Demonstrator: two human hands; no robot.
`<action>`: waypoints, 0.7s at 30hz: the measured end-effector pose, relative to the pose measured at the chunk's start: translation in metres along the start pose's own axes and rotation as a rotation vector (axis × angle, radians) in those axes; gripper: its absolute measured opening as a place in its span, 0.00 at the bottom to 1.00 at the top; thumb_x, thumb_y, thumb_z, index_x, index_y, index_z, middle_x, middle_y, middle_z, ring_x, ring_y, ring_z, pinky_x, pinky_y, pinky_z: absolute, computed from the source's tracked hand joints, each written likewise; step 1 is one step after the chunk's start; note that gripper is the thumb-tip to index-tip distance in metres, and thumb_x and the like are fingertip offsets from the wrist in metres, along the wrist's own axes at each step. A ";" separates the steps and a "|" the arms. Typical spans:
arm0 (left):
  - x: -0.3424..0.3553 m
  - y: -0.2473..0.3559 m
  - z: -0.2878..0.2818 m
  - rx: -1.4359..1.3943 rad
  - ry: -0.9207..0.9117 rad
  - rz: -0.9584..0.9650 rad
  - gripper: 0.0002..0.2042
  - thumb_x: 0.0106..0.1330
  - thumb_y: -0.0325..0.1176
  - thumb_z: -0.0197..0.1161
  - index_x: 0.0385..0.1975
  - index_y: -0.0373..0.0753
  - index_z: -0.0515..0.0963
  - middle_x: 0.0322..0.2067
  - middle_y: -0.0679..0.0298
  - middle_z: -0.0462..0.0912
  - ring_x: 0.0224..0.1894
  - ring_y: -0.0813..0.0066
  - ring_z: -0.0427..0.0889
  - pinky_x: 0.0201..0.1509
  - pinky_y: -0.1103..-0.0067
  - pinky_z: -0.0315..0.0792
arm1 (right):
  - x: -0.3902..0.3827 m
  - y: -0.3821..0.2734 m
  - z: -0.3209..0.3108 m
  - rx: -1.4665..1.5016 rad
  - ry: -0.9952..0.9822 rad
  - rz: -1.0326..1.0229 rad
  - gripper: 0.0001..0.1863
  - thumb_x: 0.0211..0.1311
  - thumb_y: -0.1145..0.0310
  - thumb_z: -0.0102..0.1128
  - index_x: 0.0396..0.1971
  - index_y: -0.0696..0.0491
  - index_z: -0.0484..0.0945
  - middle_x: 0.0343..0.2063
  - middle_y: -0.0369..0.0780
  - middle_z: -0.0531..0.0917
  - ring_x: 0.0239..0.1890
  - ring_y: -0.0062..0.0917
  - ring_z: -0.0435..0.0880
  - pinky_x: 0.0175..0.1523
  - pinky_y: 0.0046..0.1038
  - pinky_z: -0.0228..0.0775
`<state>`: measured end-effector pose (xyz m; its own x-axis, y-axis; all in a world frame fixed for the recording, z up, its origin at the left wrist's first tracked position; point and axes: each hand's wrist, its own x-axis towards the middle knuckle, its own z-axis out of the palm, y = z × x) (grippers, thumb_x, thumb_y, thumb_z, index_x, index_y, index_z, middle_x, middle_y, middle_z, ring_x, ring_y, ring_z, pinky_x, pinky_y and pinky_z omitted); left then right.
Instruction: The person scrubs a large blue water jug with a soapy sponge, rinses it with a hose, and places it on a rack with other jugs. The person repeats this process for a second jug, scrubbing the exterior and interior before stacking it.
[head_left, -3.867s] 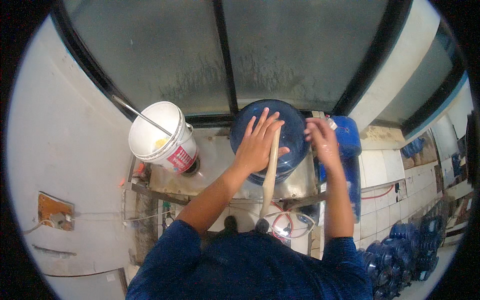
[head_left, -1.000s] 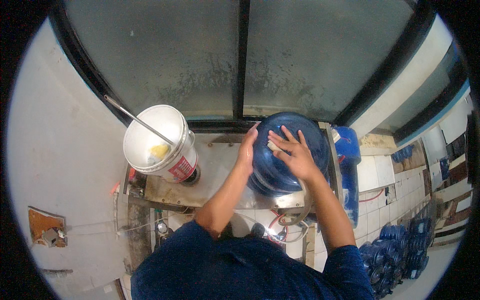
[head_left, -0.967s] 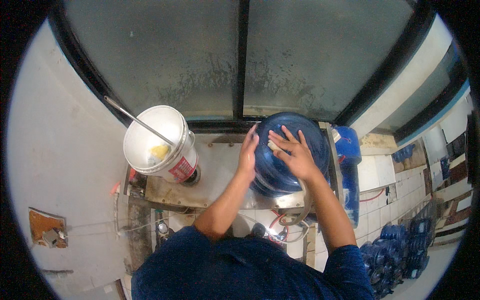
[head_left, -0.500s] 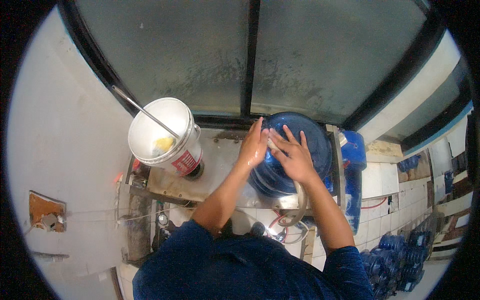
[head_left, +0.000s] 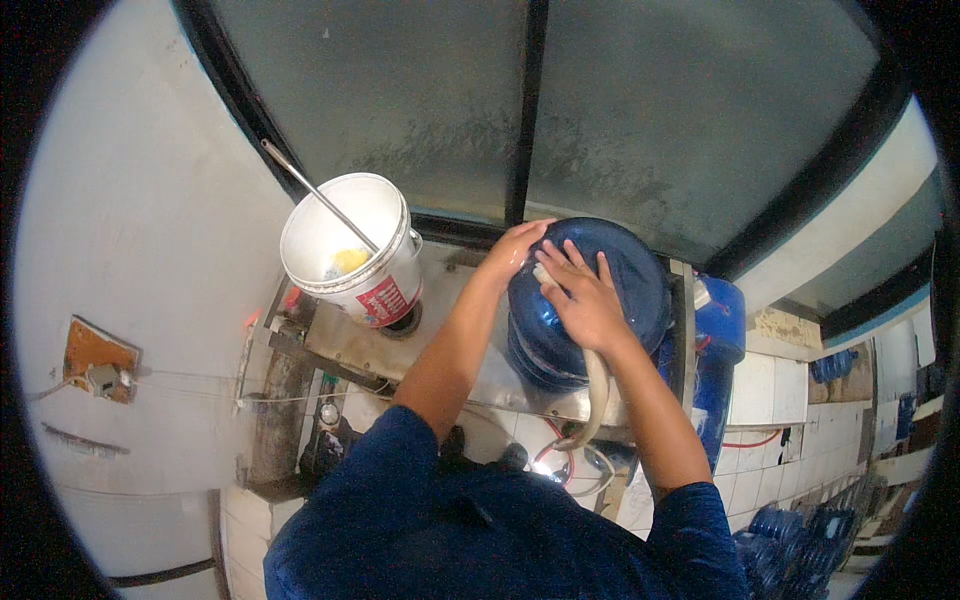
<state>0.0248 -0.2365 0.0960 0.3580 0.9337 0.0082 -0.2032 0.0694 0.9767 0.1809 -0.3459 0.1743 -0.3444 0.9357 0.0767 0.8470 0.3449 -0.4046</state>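
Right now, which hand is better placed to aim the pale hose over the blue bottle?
Probably the right hand: it holds the hose near its end, over the bottle. The left hand is at the bottle's left edge.

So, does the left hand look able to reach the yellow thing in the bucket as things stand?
Probably yes: the bucket is open-topped, and the left hand is just at the bottle's edge, seemingly holding nothing. The rod slanting in leaves room.
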 end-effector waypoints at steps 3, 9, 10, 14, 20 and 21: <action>-0.042 -0.052 0.014 -0.458 0.053 0.360 0.28 0.76 0.46 0.51 0.69 0.34 0.66 0.65 0.57 0.73 0.68 0.67 0.70 0.74 0.74 0.57 | -0.002 -0.004 0.006 -0.067 0.041 0.029 0.29 0.73 0.55 0.47 0.71 0.46 0.66 0.75 0.39 0.60 0.79 0.35 0.51 0.79 0.53 0.31; -0.035 -0.181 -0.008 -0.364 0.250 0.129 0.24 0.76 0.45 0.49 0.64 0.36 0.72 0.60 0.55 0.78 0.61 0.63 0.77 0.67 0.69 0.69 | 0.001 -0.001 0.015 -0.039 0.017 -0.033 0.29 0.73 0.55 0.46 0.71 0.48 0.66 0.75 0.39 0.60 0.79 0.36 0.50 0.79 0.52 0.31; -0.024 -0.168 -0.022 -0.387 0.171 -0.050 0.24 0.76 0.45 0.50 0.63 0.36 0.73 0.58 0.56 0.79 0.59 0.63 0.79 0.65 0.69 0.71 | 0.002 -0.002 0.018 -0.041 0.010 -0.027 0.29 0.73 0.55 0.47 0.71 0.48 0.66 0.75 0.39 0.61 0.79 0.36 0.50 0.79 0.51 0.31; -0.007 -0.061 -0.019 -0.480 0.121 -0.513 0.21 0.75 0.45 0.52 0.59 0.37 0.77 0.54 0.57 0.82 0.52 0.65 0.83 0.59 0.70 0.75 | 0.006 -0.005 0.015 -0.012 0.056 0.009 0.28 0.71 0.58 0.52 0.70 0.46 0.69 0.74 0.37 0.63 0.79 0.34 0.52 0.80 0.49 0.31; -0.015 -0.129 -0.041 -0.436 0.207 0.002 0.22 0.75 0.44 0.53 0.61 0.36 0.76 0.55 0.60 0.82 0.51 0.68 0.83 0.58 0.71 0.76 | 0.024 -0.015 0.016 0.113 0.087 0.003 0.27 0.68 0.62 0.56 0.67 0.46 0.73 0.72 0.36 0.67 0.78 0.34 0.54 0.80 0.47 0.31; -0.014 -0.127 -0.040 -0.343 0.242 0.129 0.22 0.76 0.44 0.52 0.61 0.36 0.76 0.55 0.61 0.82 0.51 0.68 0.83 0.58 0.71 0.76 | 0.028 -0.016 0.016 0.098 0.079 0.001 0.27 0.68 0.62 0.56 0.67 0.46 0.72 0.72 0.36 0.67 0.78 0.34 0.54 0.80 0.47 0.31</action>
<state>0.0089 -0.2447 -0.0371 0.0945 0.9949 0.0347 -0.5377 0.0217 0.8429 0.1514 -0.3259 0.1679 -0.3067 0.9405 0.1464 0.8022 0.3382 -0.4920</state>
